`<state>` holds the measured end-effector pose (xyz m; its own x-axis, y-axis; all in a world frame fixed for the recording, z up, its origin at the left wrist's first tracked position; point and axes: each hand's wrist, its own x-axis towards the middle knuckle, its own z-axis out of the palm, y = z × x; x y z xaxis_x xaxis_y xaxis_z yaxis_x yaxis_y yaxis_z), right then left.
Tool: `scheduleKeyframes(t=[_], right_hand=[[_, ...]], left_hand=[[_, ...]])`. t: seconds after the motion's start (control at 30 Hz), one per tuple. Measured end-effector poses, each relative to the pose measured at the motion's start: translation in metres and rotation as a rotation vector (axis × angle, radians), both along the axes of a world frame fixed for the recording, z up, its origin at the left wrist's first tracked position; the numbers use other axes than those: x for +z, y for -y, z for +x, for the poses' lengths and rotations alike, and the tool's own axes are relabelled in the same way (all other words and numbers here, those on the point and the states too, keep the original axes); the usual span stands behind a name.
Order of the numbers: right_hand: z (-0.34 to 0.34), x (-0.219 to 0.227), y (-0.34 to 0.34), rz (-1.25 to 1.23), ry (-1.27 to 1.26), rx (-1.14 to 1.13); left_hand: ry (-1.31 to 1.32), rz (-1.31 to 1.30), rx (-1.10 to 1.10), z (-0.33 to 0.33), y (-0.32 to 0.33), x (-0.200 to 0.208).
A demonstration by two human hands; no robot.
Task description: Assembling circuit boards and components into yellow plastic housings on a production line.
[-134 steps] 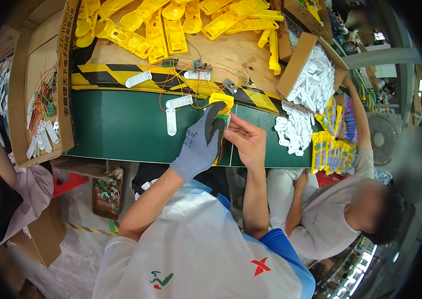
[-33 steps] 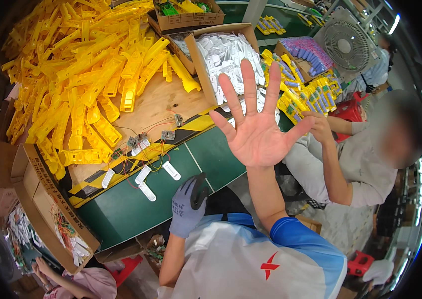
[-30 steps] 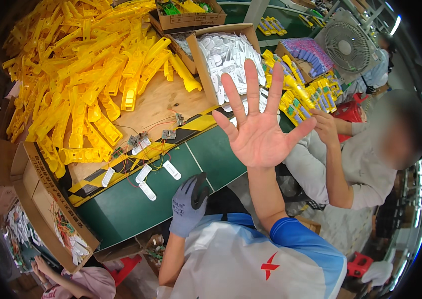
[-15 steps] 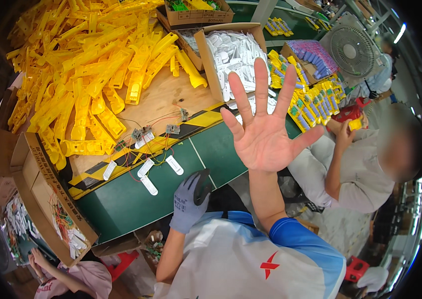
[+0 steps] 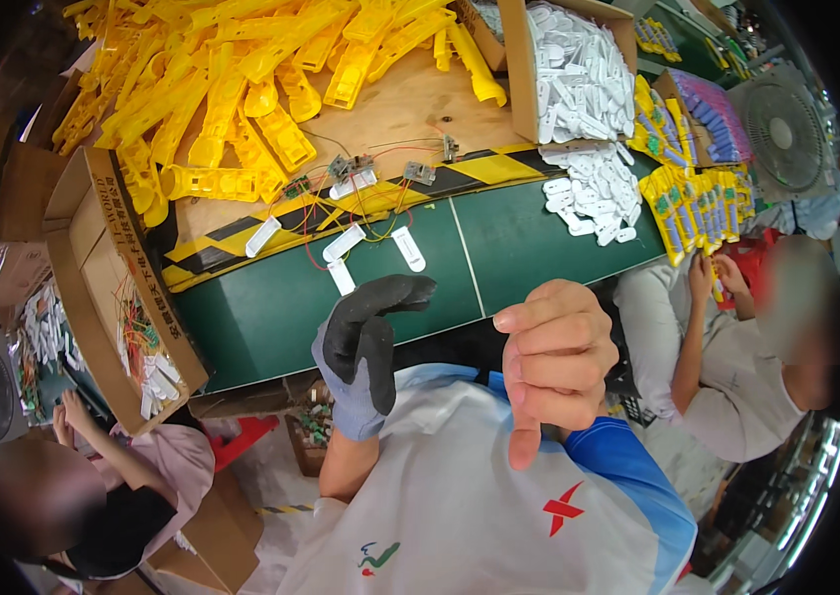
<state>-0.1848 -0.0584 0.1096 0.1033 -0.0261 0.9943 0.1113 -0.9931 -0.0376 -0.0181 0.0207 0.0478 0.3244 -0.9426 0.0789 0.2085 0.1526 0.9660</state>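
My left hand wears a grey glove with black-coated fingers. Its fingers bend in a loose curve apart from the thumb, and nothing is in it. My bare right hand is held up in front of my shirt, its fingers folded together and pointing left; no object shows in it. Beyond the left hand, on the green bench mat and its striped edge, lie small circuit boards joined by thin coloured wires to white oval pieces. Neither hand touches these.
Yellow plastic shells are heaped at the back left. White oval parts spill beside a cardboard box. A carton of wired parts stands left. Yellow assemblies and a fan are right. Co-workers sit on both sides.
My right hand has come down from a raised, spread palm and folded its fingers. My left hand has risen nearer the camera. The view has shifted, so the bench sits higher and to the left.
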Motion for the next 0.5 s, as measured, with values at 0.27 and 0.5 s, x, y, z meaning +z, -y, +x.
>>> scheduleKeyframes(t=[0.27, 0.5], right_hand=[[0.005, -0.006, -0.004, 0.039, 0.029, 0.070], [0.013, 0.002, -0.021, 1.039, 0.565, 1.142]], left_hand=[[-0.054, -0.091, -0.070, -0.014, -0.001, 0.037], [-0.119, -0.130, 0.000, -0.022, 0.003, 0.037]])
